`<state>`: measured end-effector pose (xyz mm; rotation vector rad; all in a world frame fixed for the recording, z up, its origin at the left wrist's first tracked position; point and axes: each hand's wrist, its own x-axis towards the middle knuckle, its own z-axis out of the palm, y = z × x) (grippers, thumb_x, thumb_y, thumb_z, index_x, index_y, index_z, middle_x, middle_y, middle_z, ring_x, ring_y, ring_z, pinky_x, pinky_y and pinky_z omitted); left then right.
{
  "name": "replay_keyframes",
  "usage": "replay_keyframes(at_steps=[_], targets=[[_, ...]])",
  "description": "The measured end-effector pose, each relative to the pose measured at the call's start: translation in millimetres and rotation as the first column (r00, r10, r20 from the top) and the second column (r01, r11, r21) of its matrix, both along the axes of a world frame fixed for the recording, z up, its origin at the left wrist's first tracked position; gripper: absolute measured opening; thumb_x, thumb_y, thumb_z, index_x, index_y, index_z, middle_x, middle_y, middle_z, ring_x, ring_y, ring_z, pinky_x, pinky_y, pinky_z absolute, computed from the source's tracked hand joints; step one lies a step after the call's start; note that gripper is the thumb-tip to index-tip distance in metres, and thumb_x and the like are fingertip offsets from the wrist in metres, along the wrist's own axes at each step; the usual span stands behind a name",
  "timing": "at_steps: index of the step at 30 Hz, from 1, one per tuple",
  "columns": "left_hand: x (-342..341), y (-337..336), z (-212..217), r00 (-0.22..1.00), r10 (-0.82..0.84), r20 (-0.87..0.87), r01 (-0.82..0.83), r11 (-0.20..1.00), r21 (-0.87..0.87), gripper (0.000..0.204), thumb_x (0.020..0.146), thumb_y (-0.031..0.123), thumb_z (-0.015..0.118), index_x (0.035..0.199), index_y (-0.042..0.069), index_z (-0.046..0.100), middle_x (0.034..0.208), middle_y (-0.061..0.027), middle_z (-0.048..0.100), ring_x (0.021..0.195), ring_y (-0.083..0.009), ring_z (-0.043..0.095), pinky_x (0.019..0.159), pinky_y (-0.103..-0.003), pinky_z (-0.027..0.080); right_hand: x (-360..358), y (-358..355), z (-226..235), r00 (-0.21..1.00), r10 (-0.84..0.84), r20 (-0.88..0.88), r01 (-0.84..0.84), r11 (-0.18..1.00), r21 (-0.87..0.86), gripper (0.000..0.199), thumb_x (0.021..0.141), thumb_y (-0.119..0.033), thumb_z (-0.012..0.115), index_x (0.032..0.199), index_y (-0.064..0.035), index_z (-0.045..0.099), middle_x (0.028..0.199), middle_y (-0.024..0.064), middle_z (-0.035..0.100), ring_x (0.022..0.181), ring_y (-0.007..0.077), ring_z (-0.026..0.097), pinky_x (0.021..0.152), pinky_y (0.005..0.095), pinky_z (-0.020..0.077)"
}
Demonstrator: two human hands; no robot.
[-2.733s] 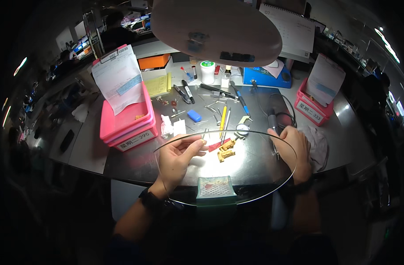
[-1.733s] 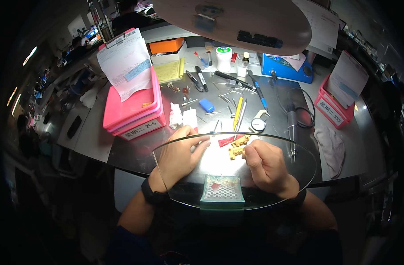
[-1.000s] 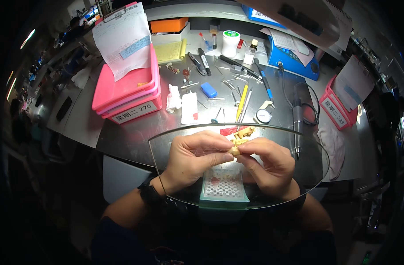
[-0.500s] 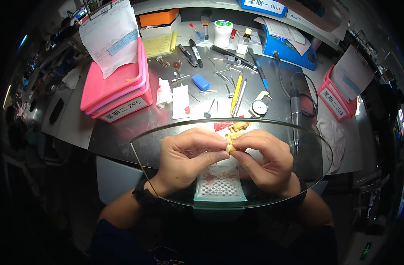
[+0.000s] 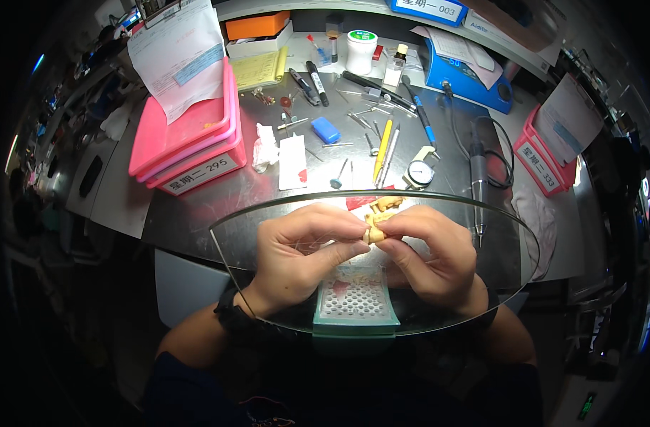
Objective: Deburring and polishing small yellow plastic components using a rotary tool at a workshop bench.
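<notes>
Through a clear curved shield (image 5: pixel 282 206) I see both my hands close together over the bench. Thumb and fingertips of my left hand (image 5: pixel 293 260) pinch one side of a small yellow tooth-shaped dental model piece (image 5: pixel 376 233). My right hand (image 5: pixel 439 260) grips its other side between thumb and index finger. A paler bit shows at the left fingertips; whether it is a separate part I cannot tell. Just beyond the fingers lies a larger tan dental model (image 5: pixel 387 203), partly hidden, beside a red sheet (image 5: pixel 359 203). Below the hands is a tray with a perforated white plate (image 5: pixel 350 304).
Stacked pink bins (image 5: pixel 190 156) with papers stand at left. Burs, pens, a blue block (image 5: pixel 326 130) and a dial gauge (image 5: pixel 419 173) lie beyond the shield. At right are a corded handpiece (image 5: pixel 478 178), its blue control unit (image 5: pixel 460 75) and another pink bin (image 5: pixel 542 167).
The right hand has shifted slightly right, and the held piece has turned a little, so more of its yellow side shows. My left hand is almost still.
</notes>
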<state>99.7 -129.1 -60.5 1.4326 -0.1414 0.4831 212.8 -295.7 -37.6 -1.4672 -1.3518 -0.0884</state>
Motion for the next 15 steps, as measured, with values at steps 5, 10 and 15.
replay_keyframes(at_steps=[5,10,15], targets=[[0.8,-1.9,-0.5,1.0,0.007,0.024,-0.007,1.0,0.006,0.02,0.078,-0.011,0.068,0.096,-0.003,0.069,0.101,-0.0152,0.066,0.095,-0.0189,0.064,0.083,-0.029,0.052,2.1,0.6,-1.8,0.999,0.0,0.043,0.0,1.0,-0.001,0.016,0.079,-0.001,0.071,0.094,-0.0005,0.067,0.084,0.0118,0.068,0.07,0.0204,0.065,0.061,0.0278,0.0504],[3.1,-0.5,-1.5,0.996,0.009,0.085,-0.013,0.999,0.037,0.021,0.078,-0.011,0.069,0.096,-0.002,0.069,0.101,-0.0153,0.066,0.094,-0.019,0.064,0.082,-0.029,0.053,1.8,-0.1,-0.8,1.0,0.001,0.015,0.0,1.0,-0.021,0.014,0.079,-0.002,0.071,0.093,-0.0008,0.067,0.083,0.0114,0.068,0.069,0.0206,0.065,0.06,0.028,0.0506],[1.6,0.3,-1.5,0.996,-0.002,0.086,-0.004,0.998,0.063,0.022,0.078,-0.011,0.068,0.097,-0.002,0.069,0.101,-0.0155,0.066,0.095,-0.0194,0.064,0.083,-0.029,0.053,2.6,-0.6,-3.6,0.999,0.015,0.047,-0.014,1.0,-0.01,0.014,0.079,-0.002,0.071,0.092,-0.0002,0.067,0.082,0.0116,0.067,0.069,0.0215,0.065,0.06,0.0286,0.0509]])
